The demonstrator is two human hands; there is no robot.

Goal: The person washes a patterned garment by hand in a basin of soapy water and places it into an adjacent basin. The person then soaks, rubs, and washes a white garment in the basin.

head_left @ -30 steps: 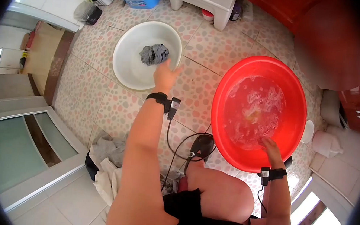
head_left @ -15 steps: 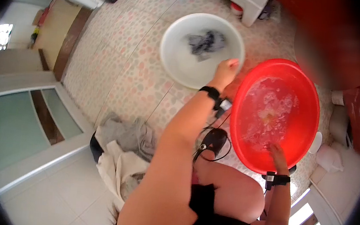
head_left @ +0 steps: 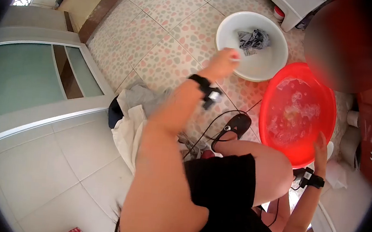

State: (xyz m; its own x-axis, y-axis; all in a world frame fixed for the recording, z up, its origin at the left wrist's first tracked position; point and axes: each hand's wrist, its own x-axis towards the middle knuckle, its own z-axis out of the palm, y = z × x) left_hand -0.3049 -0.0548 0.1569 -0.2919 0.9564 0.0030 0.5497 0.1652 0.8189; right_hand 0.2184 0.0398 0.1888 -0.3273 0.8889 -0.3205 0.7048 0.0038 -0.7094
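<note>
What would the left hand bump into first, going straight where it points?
Depth is unclear: probably the white basin, or, if the left hand clears its rim, the grey cloth inside.

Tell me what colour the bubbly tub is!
The tub is bright red, clearest in the head view.

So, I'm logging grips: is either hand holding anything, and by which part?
Nothing shows in the blurred left hand. The right hand is at the rim of the red basin; whether it grips cannot be told.
</note>
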